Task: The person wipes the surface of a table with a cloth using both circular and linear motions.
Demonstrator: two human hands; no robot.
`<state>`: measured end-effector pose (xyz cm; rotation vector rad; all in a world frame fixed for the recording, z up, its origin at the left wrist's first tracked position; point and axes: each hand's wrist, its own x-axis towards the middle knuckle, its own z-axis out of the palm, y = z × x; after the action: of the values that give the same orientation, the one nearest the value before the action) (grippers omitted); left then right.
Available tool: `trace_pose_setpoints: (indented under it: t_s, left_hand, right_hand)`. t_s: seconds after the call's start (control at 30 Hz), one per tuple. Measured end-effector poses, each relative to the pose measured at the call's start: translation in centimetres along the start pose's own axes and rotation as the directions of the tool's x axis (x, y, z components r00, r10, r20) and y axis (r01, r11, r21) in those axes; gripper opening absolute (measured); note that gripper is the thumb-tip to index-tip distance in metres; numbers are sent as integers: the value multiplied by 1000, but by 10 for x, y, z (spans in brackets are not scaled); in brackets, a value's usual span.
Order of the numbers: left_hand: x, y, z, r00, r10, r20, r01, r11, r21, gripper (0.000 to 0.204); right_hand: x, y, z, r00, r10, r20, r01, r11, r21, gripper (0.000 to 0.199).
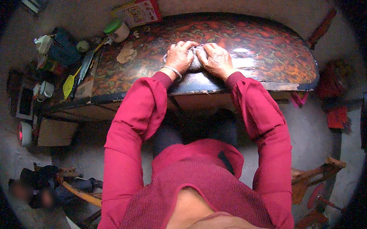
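One rumpled, soft-looking grey cloth (196, 64) lies near the front edge of one glossy, mottled table (272, 53) with a rounded right end; the left hand (180, 57), one smooth pale bangle (174, 71) at its wrist, and the right hand (216, 60) both curl their fingers around it; one round, green-lidded tub (120, 33) stands at the table's left.

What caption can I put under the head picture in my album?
A bare left hand and bare right hand hold a bunched grey cloth on a glossy, dark, red-patterned tabletop.
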<state>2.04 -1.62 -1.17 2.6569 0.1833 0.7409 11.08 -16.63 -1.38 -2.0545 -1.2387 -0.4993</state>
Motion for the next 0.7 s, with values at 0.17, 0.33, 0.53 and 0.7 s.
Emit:
trace_pose_setpoints:
  t_s: [0.17, 0.33, 0.53, 0.7]
  left_hand:
    - [23, -14, 18, 997, -42, -64, 45, 998, 45, 21]
    - [58, -33, 29, 991, -104, -87, 113, 988, 106, 21]
    - [75, -46, 43, 979, -138, -149, 159, 977, 143, 22]
    - [63, -44, 38, 977, -110, -180, 147, 967, 209, 23]
  right_hand:
    - [25, 29, 16, 986, -152, 74, 159, 984, -85, 36]
    - [51, 38, 31, 992, 25, 124, 6, 969, -245, 42]
    - [66, 45, 38, 986, 102, 129, -75, 977, -200, 41]
    - [61, 38, 38, 994, 75, 85, -58, 979, -195, 37]
